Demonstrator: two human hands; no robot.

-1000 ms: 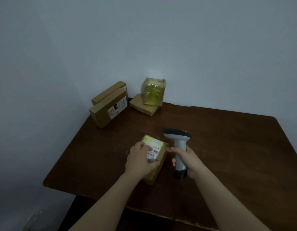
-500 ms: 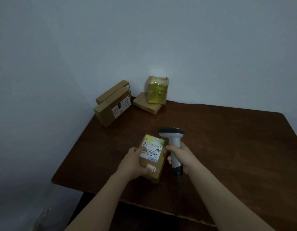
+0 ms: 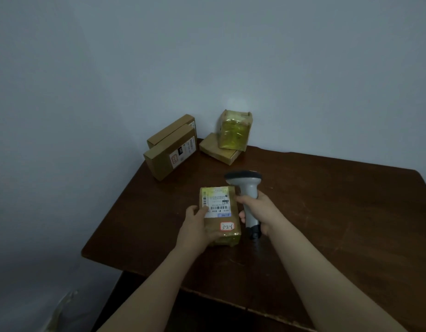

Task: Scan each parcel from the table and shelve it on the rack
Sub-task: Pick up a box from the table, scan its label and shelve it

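Gripping the parcel [image 3: 220, 212] in the left hand [image 3: 195, 226], low at the worktop [image 3: 326, 212], label up. Clutching the scanner [image 3: 249, 195] by its handle in the right hand [image 3: 259, 212], just beside the parcel, head seemingly aimed toward the wall [image 3: 279, 68]. Likely to miss the barcode unless swung round. Might also cover bars with that left thumb on the label. Looks brown, glossy with yellowish tape, possibly prone to glare; white label, red-framed handwritten sticker. Farther back, in the corner: other parcels [image 3: 171, 149].

Tape-wrapped brown parcel [image 3: 225, 218], label-side up, over dark table [image 3: 326, 212], just beside grey scanner [image 3: 249, 200].
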